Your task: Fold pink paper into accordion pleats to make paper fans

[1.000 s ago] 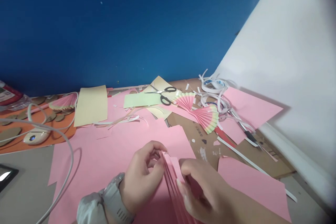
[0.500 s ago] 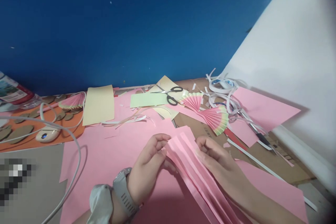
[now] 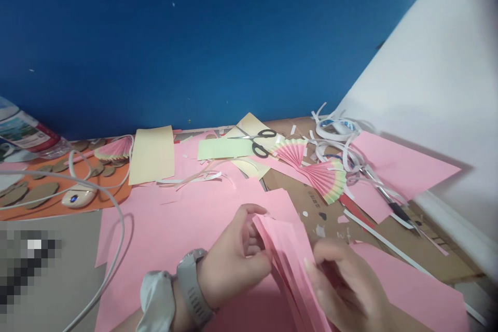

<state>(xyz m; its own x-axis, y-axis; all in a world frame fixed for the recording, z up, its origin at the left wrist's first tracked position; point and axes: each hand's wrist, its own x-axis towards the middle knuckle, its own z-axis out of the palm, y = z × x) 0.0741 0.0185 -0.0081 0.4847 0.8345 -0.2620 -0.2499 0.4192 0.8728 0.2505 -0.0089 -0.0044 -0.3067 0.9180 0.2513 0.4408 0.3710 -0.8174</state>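
Observation:
A pink sheet folded into accordion pleats (image 3: pixel 288 254) stands between my two hands, low in the middle of the view. My left hand (image 3: pixel 237 259), with a grey watch on its wrist, pinches the far end of the pleats between thumb and fingers. My right hand (image 3: pixel 342 285) is blurred and closed on the pleats' right side, nearer to me. Under both hands lies a large flat pink sheet (image 3: pixel 163 223).
Black-handled scissors (image 3: pixel 259 141) lie at the back on yellow-green paper (image 3: pixel 221 148). Two pink fans with rainbow edges (image 3: pixel 319 168) rest on brown cardboard (image 3: pixel 389 238). White paper strips (image 3: pixel 334 132), a craft knife (image 3: pixel 392 205), a white cable (image 3: pixel 116 238), a mouse (image 3: pixel 78 198) and a bottle (image 3: pixel 23 132) surround them.
The pleats, spread out half a second ago, are pressed together again. My right hand has slid back along them toward me. The view has drifted slightly left.

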